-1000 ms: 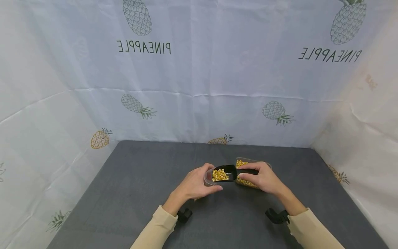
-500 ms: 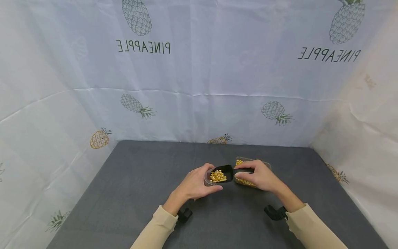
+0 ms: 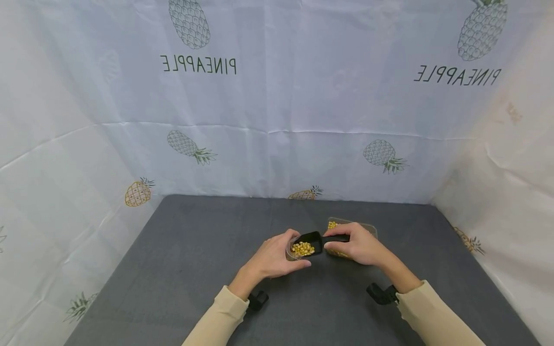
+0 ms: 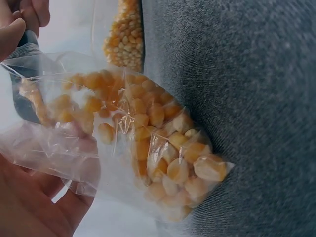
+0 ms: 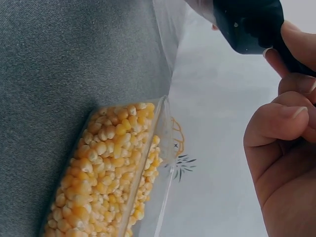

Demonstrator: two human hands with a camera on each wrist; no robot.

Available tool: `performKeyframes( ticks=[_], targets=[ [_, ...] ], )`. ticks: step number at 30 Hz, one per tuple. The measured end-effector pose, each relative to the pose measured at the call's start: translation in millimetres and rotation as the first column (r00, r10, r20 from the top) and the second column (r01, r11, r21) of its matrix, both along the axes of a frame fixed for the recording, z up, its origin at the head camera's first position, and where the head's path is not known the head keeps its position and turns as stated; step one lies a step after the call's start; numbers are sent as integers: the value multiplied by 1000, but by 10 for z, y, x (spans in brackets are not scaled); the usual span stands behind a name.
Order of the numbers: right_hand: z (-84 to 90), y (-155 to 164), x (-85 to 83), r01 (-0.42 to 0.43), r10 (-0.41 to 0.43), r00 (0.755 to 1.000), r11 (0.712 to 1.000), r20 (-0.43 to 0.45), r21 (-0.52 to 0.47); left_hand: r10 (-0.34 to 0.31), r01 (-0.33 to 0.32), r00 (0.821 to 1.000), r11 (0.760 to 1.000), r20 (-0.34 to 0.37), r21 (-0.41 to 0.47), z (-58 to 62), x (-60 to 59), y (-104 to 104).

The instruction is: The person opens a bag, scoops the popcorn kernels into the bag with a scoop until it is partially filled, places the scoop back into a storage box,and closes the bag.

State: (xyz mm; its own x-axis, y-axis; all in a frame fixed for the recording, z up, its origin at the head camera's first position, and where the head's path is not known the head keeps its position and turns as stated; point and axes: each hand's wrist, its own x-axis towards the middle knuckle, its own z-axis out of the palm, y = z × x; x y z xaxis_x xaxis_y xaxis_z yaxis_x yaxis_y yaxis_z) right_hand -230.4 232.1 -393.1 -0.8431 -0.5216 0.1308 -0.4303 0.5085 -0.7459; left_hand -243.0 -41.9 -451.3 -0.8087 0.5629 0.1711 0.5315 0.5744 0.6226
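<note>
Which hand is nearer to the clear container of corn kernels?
Right. The right hand, gripping the black scoop, hovers over the container; the left hand holds the plastic bag beside it.

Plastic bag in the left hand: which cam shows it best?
Left wrist. The plastic bag fills the frame, kernels visible through the film, left hand gripping it. Head view shows it small, mostly hidden behind the left hand and black scoop. Right wrist shows only a clear edge.
</note>
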Motion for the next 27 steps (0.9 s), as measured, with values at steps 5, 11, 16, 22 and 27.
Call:
performKeyframes(
  ticks=[5, 11, 16, 22, 27],
  targets=[
    [34, -21, -5, -15, 16, 1000, 999, -23, 42, 0, 0, 1000, 1000, 1, 2, -14, -2, 3],
    [83, -59, -26, -39, 47, 995, 995, -83, 95, -5, 5, 1000, 1000, -5, 8, -17, -13, 2],
    [111, -69, -28, -53, 62, 994, 994, -86, 100, -9, 9, 1000, 1000, -7, 17, -28, -18, 3],
    [69, -23, 3, -30, 33, 998, 997, -54, 66, -11, 11, 1000, 1000, -6, 17, -23, -14, 3],
    [27, 18, 30, 22, -21, 999, 1000, -31, 18, -10, 10, 1000, 1000, -10, 27, -2, -4, -6]
  ],
)
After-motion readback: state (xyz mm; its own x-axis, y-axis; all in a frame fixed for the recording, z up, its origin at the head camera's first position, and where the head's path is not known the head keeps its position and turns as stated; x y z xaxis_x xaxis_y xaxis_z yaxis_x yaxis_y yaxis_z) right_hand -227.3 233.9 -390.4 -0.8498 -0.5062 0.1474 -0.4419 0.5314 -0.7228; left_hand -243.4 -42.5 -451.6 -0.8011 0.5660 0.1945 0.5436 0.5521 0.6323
